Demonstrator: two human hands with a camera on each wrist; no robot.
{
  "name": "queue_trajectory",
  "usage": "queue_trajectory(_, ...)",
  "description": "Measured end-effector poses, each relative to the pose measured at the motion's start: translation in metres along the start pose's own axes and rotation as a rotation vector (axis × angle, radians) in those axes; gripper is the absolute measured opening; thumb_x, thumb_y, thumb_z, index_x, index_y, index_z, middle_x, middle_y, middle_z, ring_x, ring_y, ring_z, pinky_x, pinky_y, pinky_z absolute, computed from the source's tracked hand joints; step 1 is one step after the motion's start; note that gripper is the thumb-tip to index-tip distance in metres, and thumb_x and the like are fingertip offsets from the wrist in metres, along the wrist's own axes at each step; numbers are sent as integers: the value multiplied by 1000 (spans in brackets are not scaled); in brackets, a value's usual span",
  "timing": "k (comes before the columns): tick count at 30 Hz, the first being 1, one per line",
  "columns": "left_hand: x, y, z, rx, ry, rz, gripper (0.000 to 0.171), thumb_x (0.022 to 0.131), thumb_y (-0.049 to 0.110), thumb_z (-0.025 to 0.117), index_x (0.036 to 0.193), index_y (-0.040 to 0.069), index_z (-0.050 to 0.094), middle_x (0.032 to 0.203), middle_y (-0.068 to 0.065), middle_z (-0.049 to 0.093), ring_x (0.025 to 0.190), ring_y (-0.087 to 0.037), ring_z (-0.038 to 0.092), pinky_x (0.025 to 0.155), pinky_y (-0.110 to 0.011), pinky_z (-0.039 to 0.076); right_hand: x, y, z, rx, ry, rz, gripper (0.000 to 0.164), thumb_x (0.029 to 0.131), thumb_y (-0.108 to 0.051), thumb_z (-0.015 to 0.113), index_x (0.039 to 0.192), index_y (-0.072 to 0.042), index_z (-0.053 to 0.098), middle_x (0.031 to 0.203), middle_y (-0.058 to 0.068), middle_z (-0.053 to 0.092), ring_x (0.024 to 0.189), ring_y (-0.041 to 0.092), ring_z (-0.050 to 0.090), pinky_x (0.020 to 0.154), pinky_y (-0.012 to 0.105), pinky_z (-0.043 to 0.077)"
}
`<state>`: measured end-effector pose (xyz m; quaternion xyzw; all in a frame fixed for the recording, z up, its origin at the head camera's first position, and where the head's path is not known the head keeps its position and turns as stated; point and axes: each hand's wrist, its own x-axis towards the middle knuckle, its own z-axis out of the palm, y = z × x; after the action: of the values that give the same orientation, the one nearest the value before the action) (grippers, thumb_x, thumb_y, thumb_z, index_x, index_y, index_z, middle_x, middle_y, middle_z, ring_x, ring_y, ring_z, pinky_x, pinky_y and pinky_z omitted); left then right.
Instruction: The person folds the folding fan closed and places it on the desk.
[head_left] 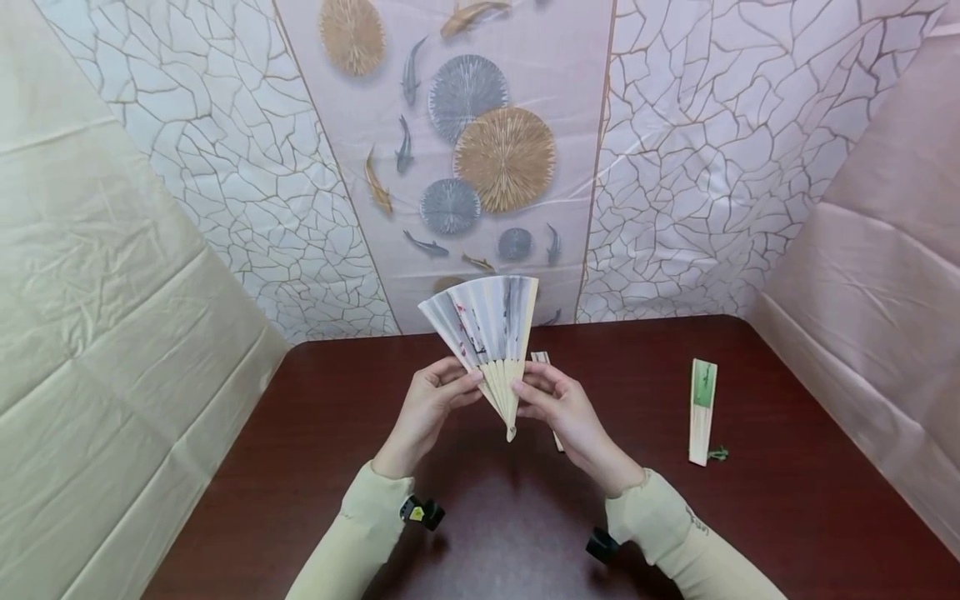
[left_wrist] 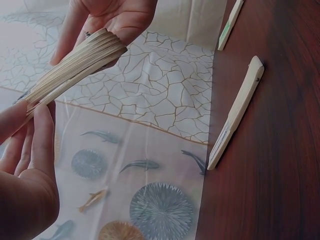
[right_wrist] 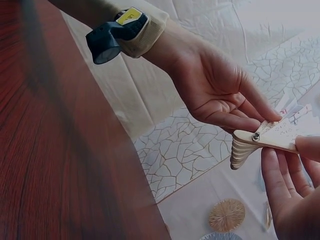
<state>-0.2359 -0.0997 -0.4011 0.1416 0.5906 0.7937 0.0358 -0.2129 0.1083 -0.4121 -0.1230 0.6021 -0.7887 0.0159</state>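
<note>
A folding fan (head_left: 487, 321) with pale wooden sticks and a white leaf painted with red and dark marks is held up, partly spread, above the table. My left hand (head_left: 422, 408) pinches its left outer stick between thumb and fingers. On the opposite side, my right hand (head_left: 564, 410) pinches the right outer stick, thumb in front. The pivot end points down, and its metal rivet (right_wrist: 256, 136) shows in the right wrist view. Behind my right hand, partly hidden by it in the head view, a second fan (left_wrist: 235, 117) lies folded on the table.
A third, folded fan (head_left: 702, 408) with a green leaf and green tassel (head_left: 717, 453) lies on the right of the dark red table (head_left: 315, 500). Patterned cloth (head_left: 675, 167) hangs behind the table, and plain cloth walls (head_left: 112, 333) flank it.
</note>
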Motion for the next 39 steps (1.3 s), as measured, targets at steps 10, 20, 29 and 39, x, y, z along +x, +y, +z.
queue_trajectory(10, 0, -1, -2, 13, -13, -9, 17, 92, -2, 68, 110, -2, 69, 96, -7, 75, 85, -15, 71, 81, -31, 61, 2, 5, -3, -44, -33, -22, 37, 96, -10, 68, 128, 7, 58, 104, 5, 69, 85, 15, 69, 76, 31, 61)
queue_trajectory(20, -1, -7, -6, 52, -42, -47, 20, 93, -2, 68, 113, -3, 69, 99, -7, 75, 88, -16, 71, 86, -38, 60, -1, 5, 0, -69, -17, 69, 36, 97, -3, 64, 130, 10, 57, 104, 7, 67, 84, 17, 69, 78, 33, 61)
queue_trajectory(29, -1, -8, -6, 48, -59, -51, 22, 92, -1, 69, 114, -4, 68, 99, -7, 75, 87, -15, 71, 83, -33, 60, -1, 7, -1, -81, -43, 62, 37, 97, -5, 65, 130, 11, 56, 106, 7, 67, 85, 17, 68, 78, 33, 60)
queue_trajectory(39, -1, -7, -8, 70, -74, -52, 27, 94, -1, 68, 119, -8, 65, 103, -7, 75, 91, -15, 71, 91, -43, 58, 1, 7, 0, -105, -74, 63, 38, 98, -7, 65, 130, 10, 56, 110, 10, 67, 88, 18, 68, 79, 34, 60)
